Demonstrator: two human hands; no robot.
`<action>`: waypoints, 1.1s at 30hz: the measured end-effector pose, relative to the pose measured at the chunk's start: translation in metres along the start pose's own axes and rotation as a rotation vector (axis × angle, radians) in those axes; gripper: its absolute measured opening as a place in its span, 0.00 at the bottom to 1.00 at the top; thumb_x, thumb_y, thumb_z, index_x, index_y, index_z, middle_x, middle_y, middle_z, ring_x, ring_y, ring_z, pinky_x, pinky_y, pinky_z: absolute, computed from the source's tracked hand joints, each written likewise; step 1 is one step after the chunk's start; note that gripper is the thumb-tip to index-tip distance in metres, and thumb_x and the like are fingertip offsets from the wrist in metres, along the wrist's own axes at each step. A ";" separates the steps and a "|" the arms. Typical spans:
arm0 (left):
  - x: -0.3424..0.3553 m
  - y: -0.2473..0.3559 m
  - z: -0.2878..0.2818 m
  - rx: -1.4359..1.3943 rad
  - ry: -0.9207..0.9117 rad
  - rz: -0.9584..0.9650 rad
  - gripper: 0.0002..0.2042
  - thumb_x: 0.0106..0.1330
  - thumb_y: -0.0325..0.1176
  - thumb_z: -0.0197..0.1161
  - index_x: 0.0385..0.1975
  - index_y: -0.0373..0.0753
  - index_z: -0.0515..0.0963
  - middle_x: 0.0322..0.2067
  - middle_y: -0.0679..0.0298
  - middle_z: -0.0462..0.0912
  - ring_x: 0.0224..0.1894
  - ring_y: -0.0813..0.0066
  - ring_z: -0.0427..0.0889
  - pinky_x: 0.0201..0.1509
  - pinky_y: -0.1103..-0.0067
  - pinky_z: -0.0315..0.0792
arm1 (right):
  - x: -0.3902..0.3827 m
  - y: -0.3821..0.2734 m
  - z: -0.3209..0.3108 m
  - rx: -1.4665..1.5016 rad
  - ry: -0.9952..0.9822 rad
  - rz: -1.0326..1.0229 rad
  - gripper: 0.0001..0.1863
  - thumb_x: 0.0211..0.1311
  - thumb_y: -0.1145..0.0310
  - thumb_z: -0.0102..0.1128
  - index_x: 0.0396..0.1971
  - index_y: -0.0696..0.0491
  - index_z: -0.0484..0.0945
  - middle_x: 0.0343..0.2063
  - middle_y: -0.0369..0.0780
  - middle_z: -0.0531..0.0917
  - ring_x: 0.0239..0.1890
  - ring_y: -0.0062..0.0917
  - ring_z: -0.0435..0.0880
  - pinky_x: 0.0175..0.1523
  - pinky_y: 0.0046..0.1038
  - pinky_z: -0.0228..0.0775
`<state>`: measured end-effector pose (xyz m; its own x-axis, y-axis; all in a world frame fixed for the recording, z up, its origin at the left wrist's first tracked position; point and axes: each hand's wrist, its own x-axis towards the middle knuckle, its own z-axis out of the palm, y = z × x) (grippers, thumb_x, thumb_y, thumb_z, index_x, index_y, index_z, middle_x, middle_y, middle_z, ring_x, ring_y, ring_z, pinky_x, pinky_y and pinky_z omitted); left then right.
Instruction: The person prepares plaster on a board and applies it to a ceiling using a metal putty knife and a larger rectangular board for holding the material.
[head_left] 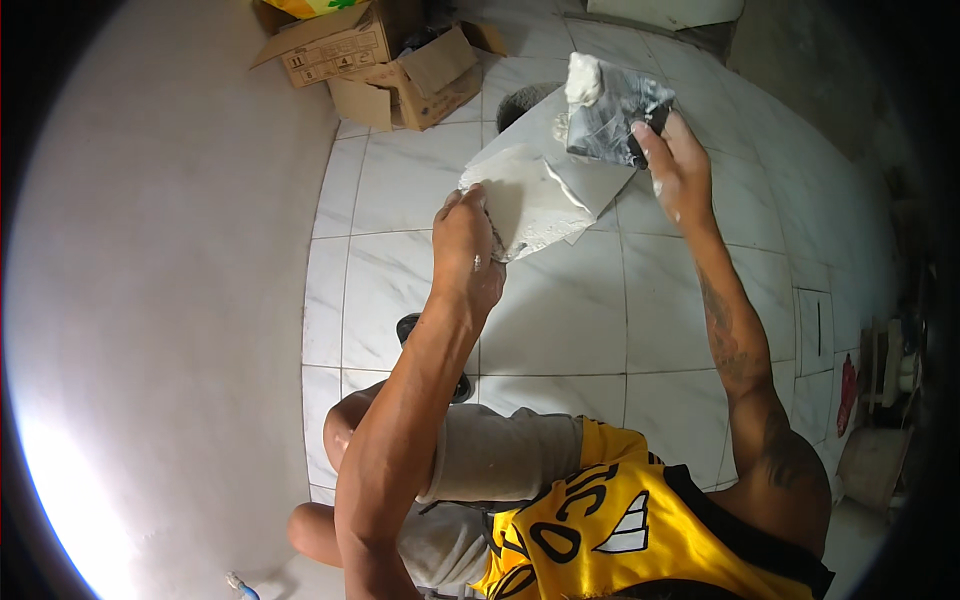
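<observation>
My left hand [466, 240] is closed on the near-left edge of a flat, pale plastering board [530, 195]. White putty is smeared over that board, with a raised ridge [570, 187] of it toward the right. In my right hand [682, 165] is a wide putty knife [610, 125], gripped by its dark handle. The blade is streaked with white, and a thick lump of putty [583, 80] clings to its far-left corner. It hangs above the far right part of the board; I cannot tell whether they touch. White smears mark both hands.
A dark round bucket [523, 104] stands behind the board, partly hidden. Open cardboard boxes [425, 85] sit at the far left by the pale wall [190, 250]. White tiles [555, 310] cover the floor. Assorted items, including a grey container [872, 465], line the right side.
</observation>
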<state>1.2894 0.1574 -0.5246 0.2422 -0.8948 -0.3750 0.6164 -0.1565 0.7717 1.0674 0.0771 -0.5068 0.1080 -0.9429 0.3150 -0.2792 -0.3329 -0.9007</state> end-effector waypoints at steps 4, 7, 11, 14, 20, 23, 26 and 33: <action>-0.012 0.014 0.001 -0.046 -0.053 -0.013 0.17 0.76 0.35 0.46 0.56 0.29 0.66 0.47 0.53 0.75 0.45 0.64 0.79 0.52 0.69 0.76 | -0.020 -0.003 0.022 -0.211 -0.066 -0.525 0.10 0.62 0.83 0.55 0.44 0.61 0.78 0.48 0.45 0.84 0.48 0.33 0.84 0.55 0.26 0.73; -0.020 0.030 -0.006 -0.039 -0.067 0.048 0.16 0.75 0.34 0.46 0.55 0.29 0.67 0.45 0.54 0.76 0.43 0.66 0.80 0.50 0.70 0.77 | -0.019 -0.003 0.030 -0.180 -0.181 -1.028 0.19 0.54 0.90 0.55 0.46 0.59 0.79 0.50 0.47 0.83 0.52 0.38 0.83 0.60 0.34 0.73; -0.025 0.042 -0.024 0.013 -0.048 0.108 0.15 0.75 0.33 0.47 0.53 0.30 0.69 0.43 0.55 0.78 0.41 0.68 0.82 0.47 0.74 0.78 | -0.012 0.002 0.023 -0.304 -0.289 -1.104 0.28 0.48 0.92 0.55 0.52 0.54 0.79 0.52 0.43 0.83 0.55 0.37 0.81 0.63 0.40 0.72; -0.021 0.041 -0.037 -0.011 -0.035 0.102 0.14 0.75 0.33 0.48 0.52 0.30 0.70 0.42 0.56 0.79 0.41 0.68 0.83 0.47 0.74 0.79 | -0.004 0.011 0.008 -0.380 -0.346 -1.080 0.29 0.49 0.91 0.56 0.52 0.52 0.79 0.53 0.41 0.83 0.56 0.36 0.81 0.64 0.40 0.71; -0.015 0.047 -0.062 0.027 -0.020 0.183 0.15 0.75 0.34 0.49 0.52 0.30 0.70 0.42 0.57 0.80 0.43 0.68 0.83 0.49 0.73 0.80 | 0.022 0.049 -0.015 -0.500 -0.180 -0.304 0.22 0.57 0.86 0.53 0.51 0.53 0.78 0.50 0.46 0.83 0.52 0.40 0.82 0.53 0.34 0.77; -0.017 0.049 -0.060 0.016 0.012 0.184 0.15 0.75 0.34 0.49 0.52 0.30 0.69 0.43 0.57 0.79 0.43 0.68 0.83 0.49 0.73 0.80 | 0.048 0.093 -0.023 -0.678 -0.147 -0.329 0.23 0.56 0.84 0.53 0.52 0.53 0.77 0.47 0.47 0.83 0.50 0.42 0.82 0.53 0.37 0.76; -0.016 0.044 -0.059 0.013 0.008 0.169 0.15 0.75 0.34 0.48 0.53 0.30 0.69 0.44 0.57 0.79 0.44 0.68 0.83 0.49 0.74 0.80 | 0.058 0.136 -0.022 -0.826 -0.253 -0.398 0.26 0.53 0.86 0.51 0.52 0.52 0.77 0.45 0.47 0.84 0.49 0.44 0.82 0.53 0.39 0.75; -0.025 0.048 -0.060 0.023 0.107 0.153 0.15 0.74 0.34 0.49 0.53 0.30 0.69 0.43 0.57 0.78 0.43 0.69 0.83 0.47 0.74 0.81 | 0.063 0.141 0.018 -0.933 -0.354 -0.416 0.27 0.51 0.87 0.52 0.52 0.52 0.77 0.46 0.47 0.83 0.48 0.44 0.82 0.53 0.39 0.75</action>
<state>1.3580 0.1971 -0.5094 0.4107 -0.8596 -0.3041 0.5492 -0.0330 0.8350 1.0520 -0.0288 -0.6199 0.5900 -0.7478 0.3045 -0.7574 -0.6432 -0.1122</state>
